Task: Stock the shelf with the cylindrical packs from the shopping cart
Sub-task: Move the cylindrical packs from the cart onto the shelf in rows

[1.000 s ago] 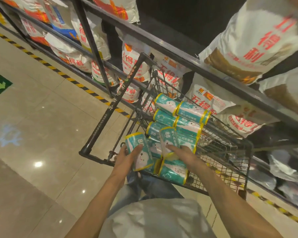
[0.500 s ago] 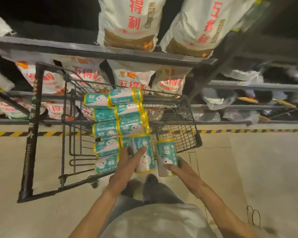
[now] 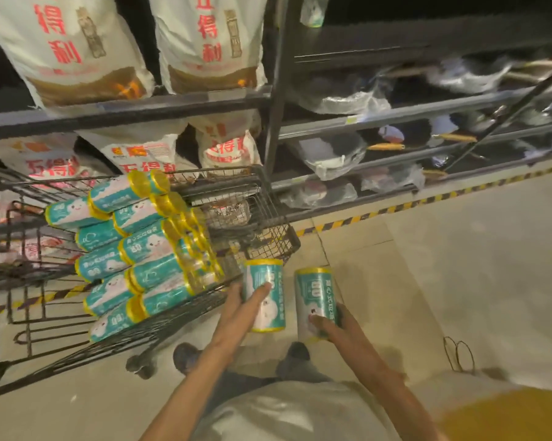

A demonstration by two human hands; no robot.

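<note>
My left hand [image 3: 242, 308] grips a teal cylindrical pack [image 3: 268, 289] with yellow ends, held upright just right of the cart. My right hand [image 3: 330, 326] grips a second teal pack [image 3: 314, 294], also upright, beside the first. Both packs hang over the floor, outside the black wire shopping cart [image 3: 262, 205]. Several more teal packs [image 3: 141, 249] lie stacked on their sides inside the cart. The dark metal shelf [image 3: 395, 116] stands behind, its right bay holding plastic-wrapped goods.
Large white sacks [image 3: 204, 43] with red characters fill the shelf bays at left, behind the cart. A yellow-black hazard stripe [image 3: 395, 206] runs along the shelf's base. Pale tiled floor [image 3: 459, 265] spreads to the right. My shoes [image 3: 185, 356] stand below the packs.
Both hands have lifted their packs out of the cart and carried them right, past its rim. My view has swung rightwards, so the cart sits further left.
</note>
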